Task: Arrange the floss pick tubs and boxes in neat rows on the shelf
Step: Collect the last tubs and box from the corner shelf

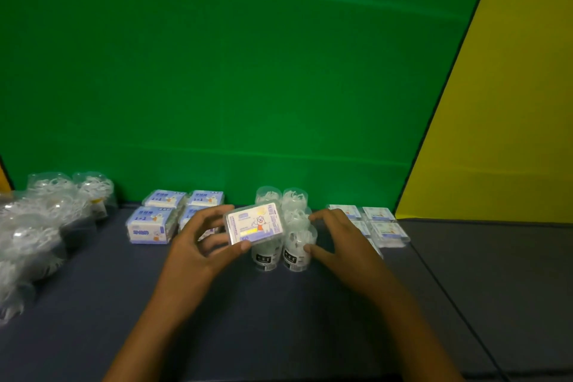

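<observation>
My left hand (204,242) grips a small clear floss pick box (254,225) with a purple-and-white label, lifted above the dark shelf surface (248,313). My right hand (338,239) curls around the front right clear tub (297,250) of a cluster of round floss pick tubs (280,198), fingertips touching it. Purple-and-white boxes (152,226) sit in two rows left of my left hand. Flat clear boxes (383,222) lie in rows to the right, partly hidden by my right hand.
A heap of large clear tubs full of floss picks (40,226) crowds the far left of the shelf. A green back wall (232,87) and a yellow panel (511,133) close in the shelf. A seam (446,288) divides the surface at the right.
</observation>
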`<control>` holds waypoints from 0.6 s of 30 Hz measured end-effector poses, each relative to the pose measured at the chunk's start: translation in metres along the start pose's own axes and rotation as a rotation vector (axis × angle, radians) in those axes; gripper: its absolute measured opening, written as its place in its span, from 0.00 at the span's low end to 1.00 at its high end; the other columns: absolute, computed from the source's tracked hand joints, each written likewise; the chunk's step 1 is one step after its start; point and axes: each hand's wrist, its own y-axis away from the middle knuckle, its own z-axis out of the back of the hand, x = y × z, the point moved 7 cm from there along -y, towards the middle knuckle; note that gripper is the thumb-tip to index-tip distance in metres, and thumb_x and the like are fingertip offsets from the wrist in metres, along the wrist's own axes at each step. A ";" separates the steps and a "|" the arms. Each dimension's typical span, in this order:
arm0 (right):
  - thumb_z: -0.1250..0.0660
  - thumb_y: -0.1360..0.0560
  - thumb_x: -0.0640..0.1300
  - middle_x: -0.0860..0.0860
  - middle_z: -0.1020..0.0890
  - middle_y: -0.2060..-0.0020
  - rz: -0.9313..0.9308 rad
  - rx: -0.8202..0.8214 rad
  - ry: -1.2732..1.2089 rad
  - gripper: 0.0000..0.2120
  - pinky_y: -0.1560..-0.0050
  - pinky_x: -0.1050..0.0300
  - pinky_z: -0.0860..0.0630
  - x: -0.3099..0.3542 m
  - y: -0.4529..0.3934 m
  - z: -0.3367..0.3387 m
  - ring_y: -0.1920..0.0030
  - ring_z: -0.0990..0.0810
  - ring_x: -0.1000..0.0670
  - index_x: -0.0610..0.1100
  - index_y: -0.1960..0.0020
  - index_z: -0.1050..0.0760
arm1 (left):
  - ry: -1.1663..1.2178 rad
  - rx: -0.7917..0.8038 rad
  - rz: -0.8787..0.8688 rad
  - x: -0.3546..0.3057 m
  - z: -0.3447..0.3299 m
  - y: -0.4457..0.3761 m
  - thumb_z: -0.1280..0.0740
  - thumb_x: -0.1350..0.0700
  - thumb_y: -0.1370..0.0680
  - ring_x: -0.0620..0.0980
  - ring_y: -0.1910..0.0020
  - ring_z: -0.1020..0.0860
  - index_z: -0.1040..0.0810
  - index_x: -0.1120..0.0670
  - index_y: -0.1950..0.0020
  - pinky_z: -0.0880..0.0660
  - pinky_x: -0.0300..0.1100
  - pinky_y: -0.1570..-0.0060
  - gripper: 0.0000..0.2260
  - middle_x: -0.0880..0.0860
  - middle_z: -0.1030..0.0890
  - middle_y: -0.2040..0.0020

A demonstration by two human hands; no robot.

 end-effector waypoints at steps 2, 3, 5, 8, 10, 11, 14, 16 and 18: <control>0.31 0.24 0.54 0.55 0.30 0.35 -0.032 -0.055 0.045 0.21 0.42 0.61 0.33 -0.014 0.005 0.018 0.37 0.30 0.54 0.55 0.34 0.33 | -0.004 0.043 -0.003 -0.002 -0.017 -0.003 0.27 0.69 0.32 0.45 0.52 0.17 0.25 0.55 0.41 0.23 0.31 0.58 0.23 0.49 0.17 0.48; 0.32 0.24 0.55 0.54 0.29 0.35 -0.059 -0.082 0.069 0.21 0.43 0.60 0.34 -0.024 0.007 0.029 0.36 0.30 0.53 0.54 0.34 0.33 | -0.012 0.068 0.001 -0.003 -0.026 -0.004 0.26 0.68 0.33 0.46 0.52 0.17 0.25 0.54 0.40 0.22 0.31 0.59 0.23 0.49 0.17 0.48; 0.33 0.23 0.55 0.54 0.29 0.35 -0.103 -0.126 0.113 0.20 0.45 0.59 0.33 -0.045 0.014 0.048 0.37 0.29 0.52 0.54 0.34 0.32 | -0.032 0.105 -0.001 -0.006 -0.045 -0.008 0.26 0.68 0.32 0.46 0.52 0.17 0.25 0.54 0.40 0.22 0.33 0.59 0.23 0.50 0.17 0.47; 0.35 0.23 0.57 0.52 0.28 0.37 -0.157 -0.160 0.182 0.20 0.47 0.58 0.30 -0.079 0.024 0.075 0.39 0.28 0.51 0.52 0.33 0.32 | -0.069 0.121 -0.022 -0.012 -0.076 -0.014 0.25 0.67 0.33 0.45 0.53 0.17 0.24 0.54 0.41 0.20 0.36 0.59 0.22 0.49 0.18 0.46; 0.36 0.22 0.57 0.51 0.28 0.37 -0.190 -0.154 0.219 0.21 0.46 0.56 0.29 -0.101 0.029 0.088 0.39 0.27 0.50 0.51 0.32 0.33 | -0.077 0.127 -0.023 -0.010 -0.099 -0.017 0.24 0.66 0.33 0.46 0.53 0.17 0.23 0.52 0.43 0.20 0.36 0.59 0.22 0.49 0.17 0.48; 0.36 0.22 0.57 0.51 0.28 0.37 -0.193 -0.141 0.235 0.21 0.45 0.55 0.28 -0.112 0.031 0.093 0.38 0.27 0.50 0.51 0.32 0.33 | -0.089 0.126 -0.025 -0.008 -0.110 -0.019 0.23 0.64 0.34 0.46 0.54 0.17 0.22 0.51 0.43 0.20 0.36 0.60 0.22 0.49 0.16 0.48; 0.38 0.22 0.60 0.50 0.27 0.38 -0.187 -0.102 0.255 0.22 0.44 0.53 0.28 -0.140 0.037 0.108 0.38 0.27 0.49 0.49 0.33 0.32 | -0.130 0.136 -0.019 0.000 -0.150 -0.022 0.21 0.59 0.37 0.47 0.55 0.17 0.21 0.51 0.45 0.20 0.37 0.59 0.22 0.50 0.16 0.50; 0.40 0.22 0.62 0.50 0.27 0.38 -0.199 -0.082 0.287 0.23 0.44 0.53 0.28 -0.158 0.041 0.120 0.36 0.28 0.49 0.49 0.33 0.32 | -0.183 0.158 -0.023 0.007 -0.180 -0.024 0.20 0.58 0.37 0.45 0.55 0.17 0.21 0.51 0.45 0.21 0.35 0.59 0.22 0.51 0.16 0.51; 0.41 0.22 0.62 0.50 0.28 0.36 -0.206 -0.078 0.308 0.24 0.43 0.53 0.28 -0.178 0.044 0.133 0.35 0.29 0.49 0.49 0.32 0.33 | -0.303 0.155 -0.060 0.016 -0.206 -0.026 0.20 0.53 0.38 0.41 0.53 0.19 0.20 0.48 0.46 0.21 0.35 0.58 0.22 0.47 0.16 0.52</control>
